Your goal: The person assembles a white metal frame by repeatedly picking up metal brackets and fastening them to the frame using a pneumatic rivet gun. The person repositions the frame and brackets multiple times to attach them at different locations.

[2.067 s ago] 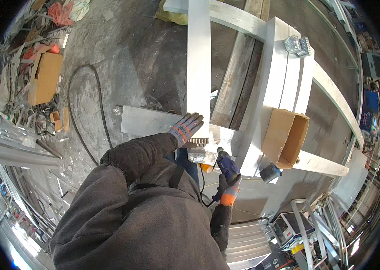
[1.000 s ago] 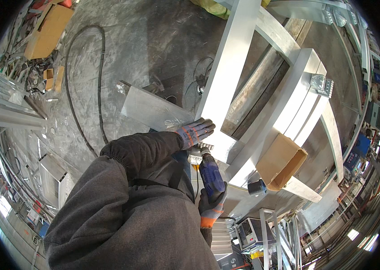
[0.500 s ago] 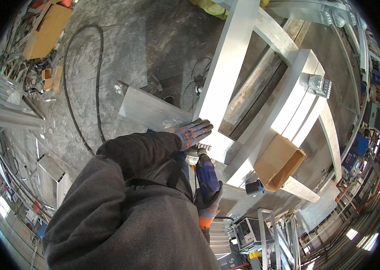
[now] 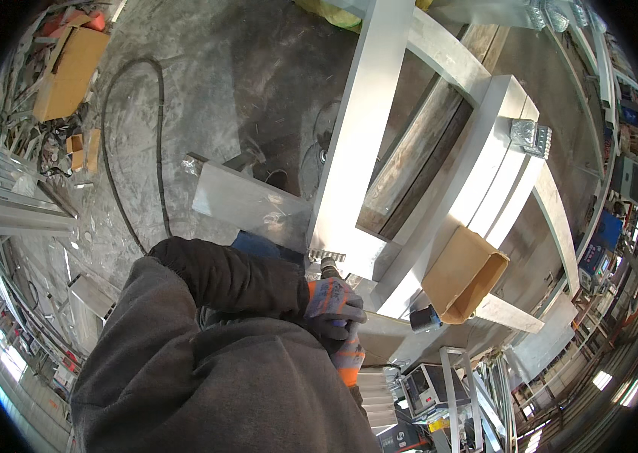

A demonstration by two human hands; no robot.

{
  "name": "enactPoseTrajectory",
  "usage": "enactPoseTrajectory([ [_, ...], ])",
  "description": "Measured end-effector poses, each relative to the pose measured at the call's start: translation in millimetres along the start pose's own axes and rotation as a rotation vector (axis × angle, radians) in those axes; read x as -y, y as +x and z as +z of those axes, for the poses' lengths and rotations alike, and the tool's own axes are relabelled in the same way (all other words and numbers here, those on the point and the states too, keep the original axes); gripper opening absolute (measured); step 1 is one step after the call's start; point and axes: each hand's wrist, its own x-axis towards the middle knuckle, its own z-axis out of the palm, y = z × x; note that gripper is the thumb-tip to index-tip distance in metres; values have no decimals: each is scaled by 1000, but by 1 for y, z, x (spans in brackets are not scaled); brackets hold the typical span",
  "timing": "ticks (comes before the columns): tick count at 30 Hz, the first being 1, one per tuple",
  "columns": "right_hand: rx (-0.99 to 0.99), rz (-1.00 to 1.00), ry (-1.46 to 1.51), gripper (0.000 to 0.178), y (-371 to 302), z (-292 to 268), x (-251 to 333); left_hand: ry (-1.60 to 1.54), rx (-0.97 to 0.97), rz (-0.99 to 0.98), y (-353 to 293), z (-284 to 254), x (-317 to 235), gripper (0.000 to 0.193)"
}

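Note:
My left hand, in a grey and orange glove, is closed over the body of a blue power drill, which it mostly hides. Just below it my right hand, gloved alike, grips the drill from behind; its fingers are partly covered. The drill's dark chuck points away from me. It meets a small ridged metal piece at the near end of a long silver metal beam.
An open cardboard box and a dark blue cylinder rest on the metal frame at right. A clear-wrapped packet lies farther along it. A flat metal bar sticks out left. A black cable loops over the floor.
My left hand has left the beam's near end and come back onto the drill, closing over its body. The ridged metal piece now shows more fully.

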Motion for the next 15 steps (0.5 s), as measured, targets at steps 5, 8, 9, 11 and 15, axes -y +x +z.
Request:
enactPoseTrajectory([
  [5,-38,-149,-113,60,10,-9,8,70,-273,185,-8,12,13,56],
  [8,28,-107,-168,52,14,-21,17,2,-322,145,-12,15,14,58],
  [9,47,-104,-134,51,15,-24,20,38,-336,168,-12,14,14,58],
  [11,58,-120,-91,50,18,-32,25,95,-353,173,-12,12,14,56],
  [15,117,-117,-147,54,22,-43,29,30,-386,169,-10,12,16,56],
])
